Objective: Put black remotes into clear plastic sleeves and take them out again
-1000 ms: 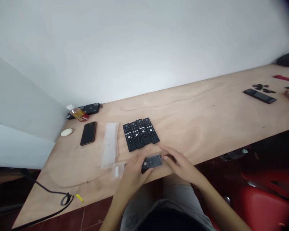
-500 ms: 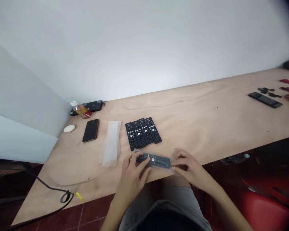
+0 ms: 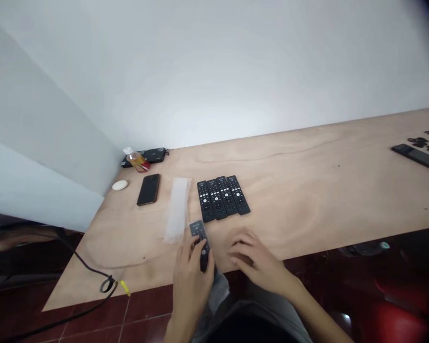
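Head view: the left hand [image 3: 192, 290] now holds a remote [image 3: 201, 244] upright in closed fingers, off the table [image 3: 307, 190]. The right hand [image 3: 252, 257] has let go, its fingers loosely curled and empty, near four remotes [image 3: 223, 197] and a plastic sleeve [image 3: 177, 209].

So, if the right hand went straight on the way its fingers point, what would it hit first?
Probably the remote held in the left hand. The right hand points across toward it, though depth is hard to judge from this view.
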A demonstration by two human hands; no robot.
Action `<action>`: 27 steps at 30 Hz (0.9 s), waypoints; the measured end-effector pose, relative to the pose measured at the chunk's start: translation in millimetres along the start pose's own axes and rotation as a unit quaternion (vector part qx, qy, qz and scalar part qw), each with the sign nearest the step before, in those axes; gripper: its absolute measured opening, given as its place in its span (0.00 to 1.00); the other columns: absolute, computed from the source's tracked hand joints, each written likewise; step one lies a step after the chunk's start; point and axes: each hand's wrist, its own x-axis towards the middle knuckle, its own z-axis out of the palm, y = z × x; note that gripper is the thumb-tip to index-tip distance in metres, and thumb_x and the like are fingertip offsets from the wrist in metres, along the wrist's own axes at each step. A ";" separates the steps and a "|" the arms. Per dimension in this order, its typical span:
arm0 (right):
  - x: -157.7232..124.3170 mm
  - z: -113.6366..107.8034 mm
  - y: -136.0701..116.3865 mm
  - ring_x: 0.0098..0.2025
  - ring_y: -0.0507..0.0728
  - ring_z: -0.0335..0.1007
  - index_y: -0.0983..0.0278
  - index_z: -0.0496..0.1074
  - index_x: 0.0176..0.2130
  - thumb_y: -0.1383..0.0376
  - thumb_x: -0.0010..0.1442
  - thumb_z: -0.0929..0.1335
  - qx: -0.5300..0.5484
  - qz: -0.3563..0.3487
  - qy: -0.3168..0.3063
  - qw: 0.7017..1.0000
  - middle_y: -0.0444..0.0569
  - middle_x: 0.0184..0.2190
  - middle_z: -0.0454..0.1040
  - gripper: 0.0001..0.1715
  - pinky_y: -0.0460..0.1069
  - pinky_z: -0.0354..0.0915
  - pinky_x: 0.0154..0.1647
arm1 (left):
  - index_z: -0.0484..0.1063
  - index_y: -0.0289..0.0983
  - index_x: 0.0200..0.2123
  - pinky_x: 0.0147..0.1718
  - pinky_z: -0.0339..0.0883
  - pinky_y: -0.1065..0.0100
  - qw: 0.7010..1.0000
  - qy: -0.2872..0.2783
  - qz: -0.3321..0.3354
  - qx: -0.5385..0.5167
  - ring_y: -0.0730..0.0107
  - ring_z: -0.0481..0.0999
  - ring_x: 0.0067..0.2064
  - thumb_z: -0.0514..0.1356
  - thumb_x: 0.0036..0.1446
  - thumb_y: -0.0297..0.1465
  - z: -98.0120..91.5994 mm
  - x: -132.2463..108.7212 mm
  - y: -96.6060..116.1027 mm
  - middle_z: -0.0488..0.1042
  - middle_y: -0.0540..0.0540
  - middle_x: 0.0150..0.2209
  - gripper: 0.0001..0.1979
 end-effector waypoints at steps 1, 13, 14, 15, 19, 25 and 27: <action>4.0 2.0 2.2 0.58 0.63 0.70 0.57 0.79 0.54 0.66 0.76 0.68 -0.020 -0.005 0.011 1.000 0.50 0.52 0.79 0.11 0.60 0.69 0.63 | 0.75 0.40 0.57 0.56 0.74 0.43 1.000 0.009 -0.001 0.006 0.45 0.76 0.57 0.61 0.71 0.31 0.7 2.0 -3.6 0.76 0.36 0.57 0.13; 79.2 52.3 16.2 0.76 0.72 0.53 0.59 0.67 0.71 0.70 0.76 0.63 -0.292 -0.042 0.060 0.954 0.54 0.74 0.68 0.28 0.71 0.58 0.68 | 0.79 0.35 0.51 0.52 0.78 0.48 0.996 -0.031 -0.018 0.083 0.47 0.80 0.51 0.52 0.74 0.29 27.3 93.0 -35.6 0.78 0.34 0.51 0.15; 75.9 53.4 13.4 0.76 0.71 0.54 0.59 0.68 0.70 0.69 0.77 0.63 -0.290 -0.039 0.063 0.954 0.54 0.73 0.70 0.26 0.71 0.57 0.68 | 0.79 0.35 0.51 0.52 0.78 0.48 0.996 -0.033 -0.015 0.085 0.47 0.80 0.51 0.52 0.74 0.29 29.9 100.3 -37.8 0.78 0.33 0.51 0.15; 70.5 53.6 9.6 0.75 0.70 0.56 0.59 0.70 0.69 0.68 0.78 0.63 -0.284 -0.035 0.067 0.956 0.54 0.71 0.72 0.24 0.70 0.57 0.69 | 0.79 0.34 0.51 0.52 0.78 0.48 0.996 -0.035 -0.011 0.084 0.47 0.80 0.51 0.52 0.73 0.28 32.3 107.0 -39.7 0.78 0.33 0.52 0.16; 37.3 46.2 -5.8 0.70 0.69 0.62 0.59 0.75 0.58 0.61 0.78 0.66 -0.229 -0.018 0.069 0.971 0.55 0.63 0.78 0.13 0.68 0.58 0.67 | 0.78 0.33 0.55 0.60 0.74 0.45 0.996 -0.041 0.015 0.075 0.46 0.78 0.59 0.51 0.71 0.24 36.2 122.4 -42.3 0.78 0.32 0.56 0.18; -5.9 11.4 5.8 0.59 0.67 0.71 0.59 0.75 0.49 0.67 0.71 0.72 -0.093 0.015 0.056 0.994 0.54 0.53 0.77 0.07 0.63 0.70 0.61 | 0.75 0.39 0.63 0.71 0.66 0.40 0.982 -0.098 0.151 -0.053 0.51 0.65 0.75 0.50 0.66 0.16 21.8 95.6 -32.6 0.76 0.40 0.65 0.28; -12.9 -5.1 17.9 0.62 0.66 0.70 0.57 0.74 0.53 0.68 0.70 0.71 -0.055 0.025 0.069 0.996 0.55 0.57 0.74 0.13 0.63 0.71 0.64 | 0.76 0.41 0.62 0.69 0.68 0.39 0.972 -0.119 0.179 -0.091 0.51 0.68 0.73 0.53 0.67 0.17 15.7 79.2 -30.5 0.79 0.41 0.62 0.26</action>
